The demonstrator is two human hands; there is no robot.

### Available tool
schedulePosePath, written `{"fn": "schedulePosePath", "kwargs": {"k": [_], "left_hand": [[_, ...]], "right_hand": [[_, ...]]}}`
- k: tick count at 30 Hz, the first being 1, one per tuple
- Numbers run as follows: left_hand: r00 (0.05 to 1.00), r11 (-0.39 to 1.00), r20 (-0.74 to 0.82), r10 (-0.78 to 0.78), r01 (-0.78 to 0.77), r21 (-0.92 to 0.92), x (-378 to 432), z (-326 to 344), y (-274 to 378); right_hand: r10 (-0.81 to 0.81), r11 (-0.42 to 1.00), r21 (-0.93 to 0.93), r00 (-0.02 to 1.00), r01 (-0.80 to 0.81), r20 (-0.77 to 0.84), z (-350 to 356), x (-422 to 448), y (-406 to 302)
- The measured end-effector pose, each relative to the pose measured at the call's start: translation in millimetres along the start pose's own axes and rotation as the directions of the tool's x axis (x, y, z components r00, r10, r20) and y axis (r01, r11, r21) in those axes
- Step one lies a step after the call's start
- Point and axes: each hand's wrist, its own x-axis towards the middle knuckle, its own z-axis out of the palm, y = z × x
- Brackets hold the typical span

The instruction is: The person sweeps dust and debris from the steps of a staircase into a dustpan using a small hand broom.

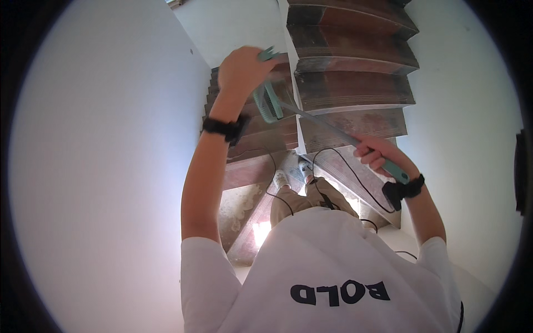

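Observation:
My right hand [375,153] grips the green handle [395,171] of a long tool with a grey stick [322,121]. The stick slants up to the left, to a green plastic head [268,102] with a ribbed edge, which looks like a broom head. Blur hides whether this head is one piece or has a dustpan against it. Just above it, my left hand [243,68] is closed around a green plastic piece with a notched end [268,53]. Most of that piece is hidden by the fingers.
Worn reddish stairs rise in a right flight [354,83], beside a left flight [250,137]. A narrow white divider [297,112] parts them. White walls [104,145] stand at both sides. Black wrist straps [220,127] hold devices, and a black cable [354,168] loops near my legs.

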Motion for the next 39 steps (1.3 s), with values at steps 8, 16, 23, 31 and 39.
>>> {"fn": "schedulePosePath", "kwargs": {"k": [8,16,23,31,39], "left_hand": [[0.93,0.937,-0.143,-0.338,0.319,-0.14,-128.1,8.1,-95.5],[0.724,0.675,-0.233,-0.649,0.406,-0.616,-280.5,50.7,-148.1],[0.495,0.403,-0.128,-0.86,0.502,-0.766,-339.6,49.0,-149.4],[0.481,0.455,-0.22,-0.849,0.451,-0.768,-355.3,27.3,-135.2],[0.425,0.433,-0.249,-0.87,0.419,-0.798,-363.6,25.8,-136.3]], "right_hand": [[0.098,0.991,0.096,0.995,-0.095,-0.026,13.9,-41.0,42.5],[0.034,0.999,0.035,0.997,-0.032,-0.066,9.6,-42.7,80.4],[-0.013,0.999,0.03,0.994,0.017,-0.107,-14.3,-52.0,94.9],[-0.055,0.99,0.116,0.976,0.081,-0.21,-69.2,-75.9,136.5],[-0.072,0.968,0.211,0.953,0.138,-0.294,-76.3,-82.6,180.1]]}}
